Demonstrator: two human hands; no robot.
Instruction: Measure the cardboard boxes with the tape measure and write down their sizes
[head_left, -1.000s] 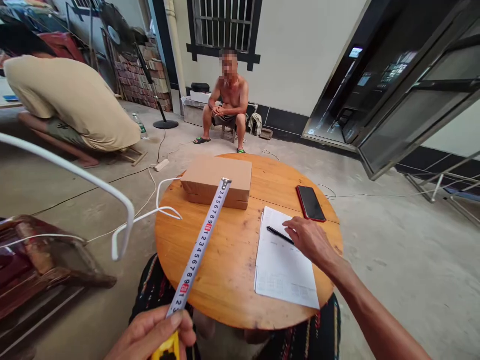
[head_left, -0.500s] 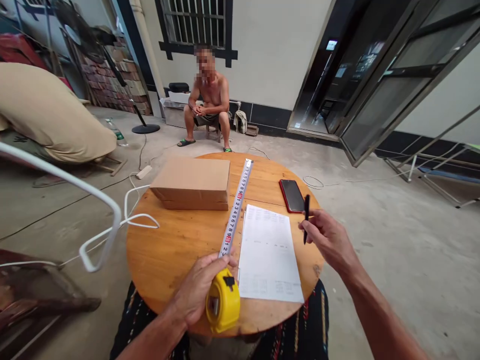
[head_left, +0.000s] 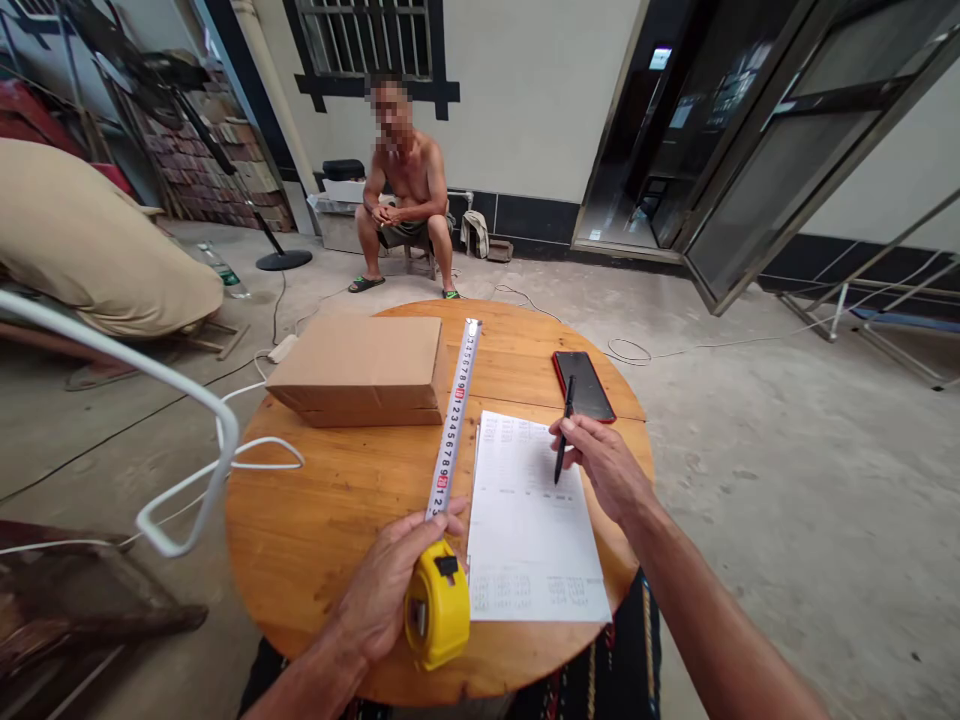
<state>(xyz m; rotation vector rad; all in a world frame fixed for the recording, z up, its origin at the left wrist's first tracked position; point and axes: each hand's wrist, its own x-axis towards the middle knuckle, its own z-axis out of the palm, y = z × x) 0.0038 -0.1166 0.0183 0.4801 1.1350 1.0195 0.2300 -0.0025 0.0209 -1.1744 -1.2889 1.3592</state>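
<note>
The long blade of the yellow tape measure [head_left: 437, 612] could snap back or bump the cardboard box [head_left: 360, 365] if the left hand [head_left: 390, 575] loosens; that hand grips its case over the round table [head_left: 337, 520]. The right hand [head_left: 604, 465], forearm slanting in, pinches a pen [head_left: 563, 440], tip down over paper [head_left: 525, 540].

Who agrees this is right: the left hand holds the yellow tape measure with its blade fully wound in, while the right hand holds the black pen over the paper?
The blade is not wound in: the head view shows it drawn well out of the yellow tape measure in the left hand. The right hand does hold the black pen over the paper.
</note>
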